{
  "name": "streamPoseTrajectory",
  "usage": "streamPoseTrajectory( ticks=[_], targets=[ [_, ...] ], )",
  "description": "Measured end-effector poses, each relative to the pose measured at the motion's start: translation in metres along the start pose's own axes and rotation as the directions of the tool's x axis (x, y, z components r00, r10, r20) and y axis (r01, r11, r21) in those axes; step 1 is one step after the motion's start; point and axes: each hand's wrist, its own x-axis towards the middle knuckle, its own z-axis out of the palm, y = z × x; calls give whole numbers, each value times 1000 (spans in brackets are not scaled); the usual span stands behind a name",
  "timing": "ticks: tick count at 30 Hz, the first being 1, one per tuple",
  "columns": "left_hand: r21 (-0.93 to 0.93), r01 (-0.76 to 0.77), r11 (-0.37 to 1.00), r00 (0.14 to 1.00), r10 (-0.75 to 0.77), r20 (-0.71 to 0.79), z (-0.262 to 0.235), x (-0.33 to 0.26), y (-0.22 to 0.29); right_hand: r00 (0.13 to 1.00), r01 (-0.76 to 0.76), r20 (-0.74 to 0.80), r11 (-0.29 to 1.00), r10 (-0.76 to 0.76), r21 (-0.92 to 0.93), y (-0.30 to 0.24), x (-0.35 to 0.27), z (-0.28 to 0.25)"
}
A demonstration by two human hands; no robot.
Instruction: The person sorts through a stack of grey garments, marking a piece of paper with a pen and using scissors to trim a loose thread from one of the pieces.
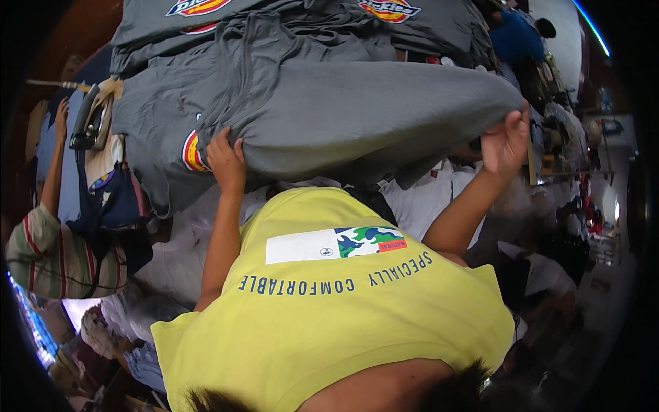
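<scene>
The grey cloth (384, 103) stretches out in front of us, beside other grey shirts (145, 36), with our left hand (226, 159) nearly closed and pinching its gathered part, and our right hand (506, 144), half curled, gripping the right-hand end, apparently to hold the span taut.
</scene>
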Motion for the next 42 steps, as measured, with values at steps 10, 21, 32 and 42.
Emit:
streamPoseTrajectory(
  ticks=[10, 21, 32, 42],
  targets=[
    [-738, 136, 661, 951, -295, -89, -147, 78, 16, 906, 218, -242, 874, -347, -434, -43, 3, -54],
    [-740, -116, 662, 986, -16, -169, -125, 292, 0, 973, -89, -208, 654, -105, -751, 52, 166, -76],
    [-202, 108, 973, 992, -93, 84, 14, 107, -92, 979, -196, -152, 414, 138, -889, 197, 7, -155],
    [-594, 733, 332, 630, -661, 408, -14, 17, -82, 620, -784, -639, 385, 456, -486, 175, -66, -134]
  ],
)
